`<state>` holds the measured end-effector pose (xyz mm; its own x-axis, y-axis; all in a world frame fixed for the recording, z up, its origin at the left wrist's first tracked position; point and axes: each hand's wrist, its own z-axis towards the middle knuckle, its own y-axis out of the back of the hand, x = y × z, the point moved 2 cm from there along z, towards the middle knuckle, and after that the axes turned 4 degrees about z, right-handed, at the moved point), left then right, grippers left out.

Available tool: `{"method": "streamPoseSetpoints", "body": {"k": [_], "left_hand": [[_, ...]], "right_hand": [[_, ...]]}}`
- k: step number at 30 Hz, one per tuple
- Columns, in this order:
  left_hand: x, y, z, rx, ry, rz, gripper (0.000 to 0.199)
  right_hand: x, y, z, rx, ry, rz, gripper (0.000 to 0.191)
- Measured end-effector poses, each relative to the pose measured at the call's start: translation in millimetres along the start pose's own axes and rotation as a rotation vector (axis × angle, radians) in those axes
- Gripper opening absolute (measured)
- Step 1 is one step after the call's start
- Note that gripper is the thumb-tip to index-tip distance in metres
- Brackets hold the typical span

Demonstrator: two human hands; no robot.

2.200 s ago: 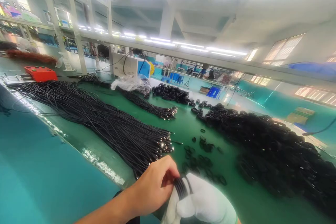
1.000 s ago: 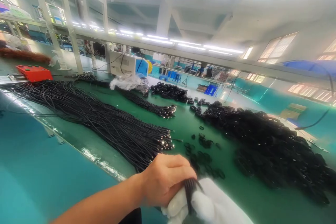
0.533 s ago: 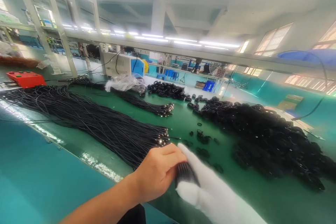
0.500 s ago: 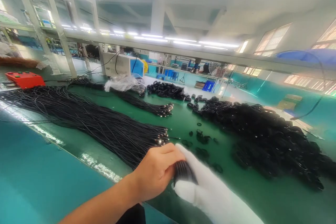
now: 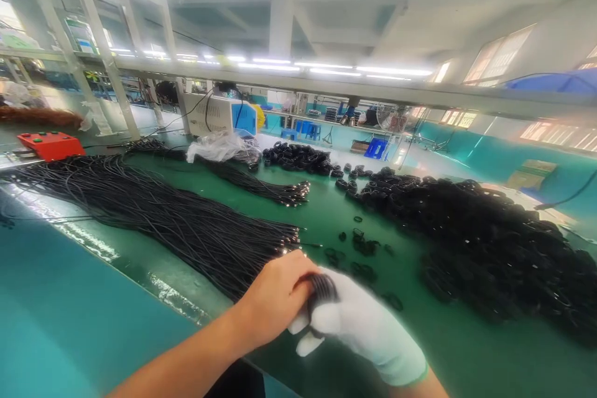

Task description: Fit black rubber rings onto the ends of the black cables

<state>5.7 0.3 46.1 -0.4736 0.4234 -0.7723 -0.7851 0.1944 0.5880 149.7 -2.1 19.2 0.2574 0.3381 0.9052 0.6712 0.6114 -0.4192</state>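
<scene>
Between my two hands is a coiled black cable [image 5: 323, 289], its turns stacked side by side. My bare left hand [image 5: 275, 295] grips the coil's left side, the fingers bent over it. My right hand [image 5: 366, 323], in a white glove, wraps round the coil from the right, thumb across its near side. Parts of the coil are hidden by the fingers. Just beyond my left hand lie the metal-tipped ends of a long bundle of black cables [image 5: 186, 217], stretched out along the green table [image 5: 321, 214].
A big heap of black coils [image 5: 485, 242] covers the right side, and a smaller heap [image 5: 298, 158] lies at the back. Loose black bits [image 5: 364, 242] lie between. A second cable bundle [image 5: 265, 186], clear plastic bag [image 5: 224, 148], red control box [image 5: 51, 144] and white-and-blue machine [image 5: 219, 115] stand further left.
My right hand has turned and drawn in round the coil, showing its glove cuff and wrist. The coil has tilted and shifted slightly upward, still held by both hands. The view has moved slightly.
</scene>
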Motion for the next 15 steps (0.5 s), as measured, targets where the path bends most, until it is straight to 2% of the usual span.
{"method": "streamPoseSetpoints", "body": {"k": [3,6,8,11,15], "left_hand": [[9.1,-3.5,9.4,0.083,0.181,-0.187,0.017],[17.9,-7.5,17.3,0.058,0.263,-0.208,0.005],[22.2,-10.8,19.9,0.052,0.310,-0.220,0.006],[23.6,-14.2,19.9,0.067,0.352,-0.232,0.011],[21.7,-14.2,18.2,0.035,0.333,-0.149,0.013]], "right_hand": [[-6.0,10.0,4.3,0.072,0.003,0.172,0.035],[-8.5,18.0,6.7,-0.004,-0.001,0.168,0.035],[-9.1,20.5,7.2,-0.037,-0.003,0.137,0.033],[-11.1,21.2,8.0,-0.073,0.002,0.088,0.030],[-17.8,17.3,10.1,-0.094,0.011,0.085,0.031]]}}
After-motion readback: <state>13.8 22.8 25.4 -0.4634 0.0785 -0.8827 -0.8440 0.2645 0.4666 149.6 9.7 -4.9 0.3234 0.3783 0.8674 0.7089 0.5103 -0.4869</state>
